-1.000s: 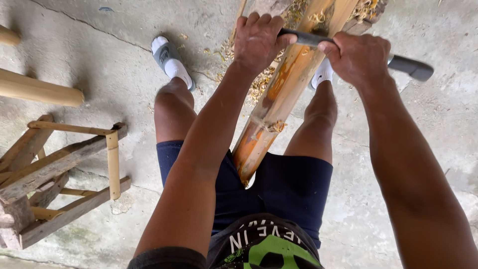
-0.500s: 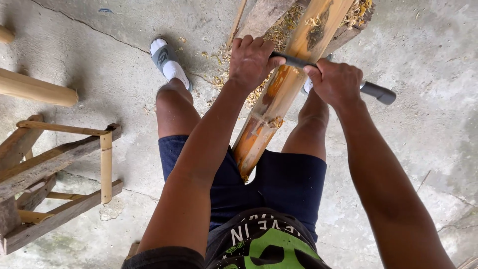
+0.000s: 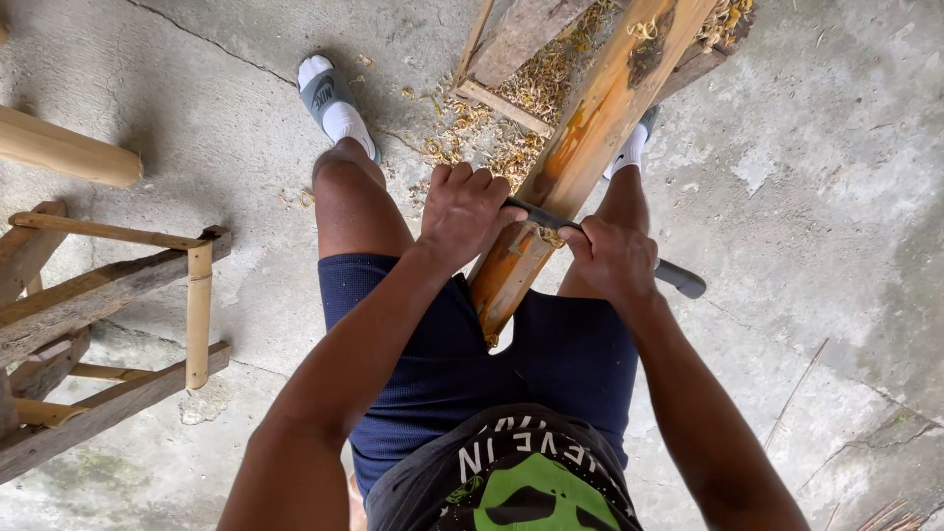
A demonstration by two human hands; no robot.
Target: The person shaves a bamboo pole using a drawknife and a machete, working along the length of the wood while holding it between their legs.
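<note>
**Drawknife pulled down the plank toward the lap**

Both hands have drawn closer to the body since a second ago, the blade now low on the wood. Head view: left hand and right hand have their fingers wrapped tight around the two handles of a drawknife, its blade lying across a sloping wooden plank whose lower end rests between the thighs. Shavings litter the concrete floor; a wooden frame stands at left. Judged mid-shaving stroke, near its end; next comes lifting and resetting the blade higher up.
</note>
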